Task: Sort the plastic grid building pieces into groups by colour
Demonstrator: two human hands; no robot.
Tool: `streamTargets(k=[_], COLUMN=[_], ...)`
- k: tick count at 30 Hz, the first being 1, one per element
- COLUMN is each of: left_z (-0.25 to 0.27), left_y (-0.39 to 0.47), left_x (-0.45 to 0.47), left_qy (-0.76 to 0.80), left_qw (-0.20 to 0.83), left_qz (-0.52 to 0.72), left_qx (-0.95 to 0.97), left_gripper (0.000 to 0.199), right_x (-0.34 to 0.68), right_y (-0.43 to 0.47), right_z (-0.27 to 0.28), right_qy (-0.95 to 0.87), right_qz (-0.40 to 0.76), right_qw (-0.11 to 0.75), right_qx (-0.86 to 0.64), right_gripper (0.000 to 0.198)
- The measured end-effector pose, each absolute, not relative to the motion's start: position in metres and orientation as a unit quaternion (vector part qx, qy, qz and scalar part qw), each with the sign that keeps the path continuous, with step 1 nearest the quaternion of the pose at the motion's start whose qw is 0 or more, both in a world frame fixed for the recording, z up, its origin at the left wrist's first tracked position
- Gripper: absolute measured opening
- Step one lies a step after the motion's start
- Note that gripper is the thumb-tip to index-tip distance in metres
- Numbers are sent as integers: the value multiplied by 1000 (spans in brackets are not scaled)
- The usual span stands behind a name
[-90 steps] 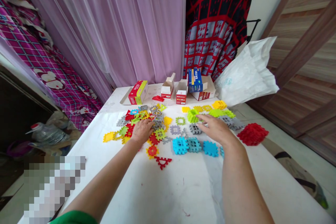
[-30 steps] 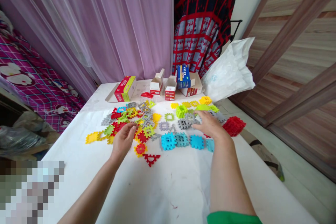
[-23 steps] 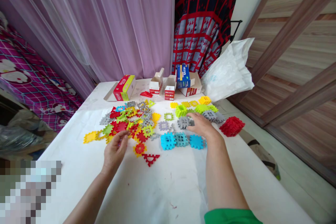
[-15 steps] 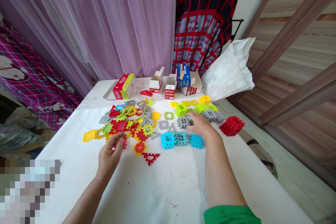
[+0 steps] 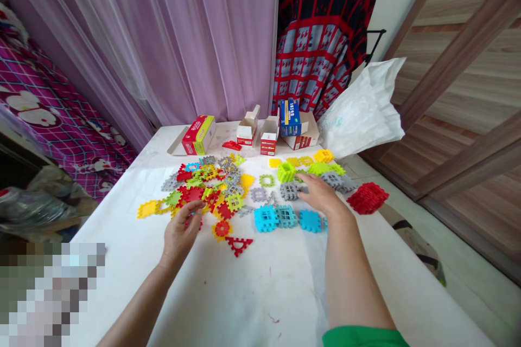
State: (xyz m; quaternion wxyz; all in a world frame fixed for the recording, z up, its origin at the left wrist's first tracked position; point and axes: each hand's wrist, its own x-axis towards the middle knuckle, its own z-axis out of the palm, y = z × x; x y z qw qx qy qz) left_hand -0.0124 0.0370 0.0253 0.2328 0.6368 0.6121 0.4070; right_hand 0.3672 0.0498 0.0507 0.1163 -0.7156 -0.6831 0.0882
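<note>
My left hand (image 5: 184,227) hovers at the near edge of a mixed pile of interlocking plastic building pieces (image 5: 195,193), its fingers loosely curved and apart. A red piece shows partly behind those fingers. My right hand (image 5: 321,195) is open beside a stack of grey square pieces (image 5: 288,191), thumb and fingers spread. Just behind it stands a lime green stack (image 5: 286,172). Blue square pieces (image 5: 266,218) lie nearer to me, and a tall red stack (image 5: 368,198) is right of my right forearm. A red triangle piece (image 5: 239,245) lies in front of the pile.
Along the back of the white-covered table (image 5: 260,293) stand a red and green box (image 5: 198,135), small open cartons (image 5: 246,129) and a blue box (image 5: 290,117). A white bag (image 5: 362,108) leans at the back right. Yellow pieces (image 5: 323,156) lie in front of it.
My right hand has drawn slightly back to the right from the grey stack. My left hand has stayed near the pile's front edge. The whole view has shifted a little.
</note>
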Motion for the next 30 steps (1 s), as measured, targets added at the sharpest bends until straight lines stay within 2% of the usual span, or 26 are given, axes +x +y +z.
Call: streamTargets(k=[6,12,16,21,23,26,30], left_z=[47,57,57,58,58,58,61], left_y=[75,120,136,141,140,135,116], left_x=[18,46,54,53,51,50,58], left_qy=[559,549,538,523,528,550,550], left_qw=[124,-2,-9,3,58,249,411], left_qz=[242,89,37,54,123,281,326], left_qx=[783,831,842,851,839,747,650], left_gripper=[30,36,32,26,23,18,36], right_x=[365,363,364,366,366,364,352], right_y=[50,49,48,47,47,46,45], right_z=[52,55,59,61,61,62,72], right_qy=[-700,-707,-702,-699,-699,-700,-709], right_qz=[71,70,79,76,71,64,59], right_qw=[150,182,190,194,199,202,206], right_qx=[-695,-680,-682,-684,-683,-682,-672], right_gripper=[46,41,40,40,39,38,40])
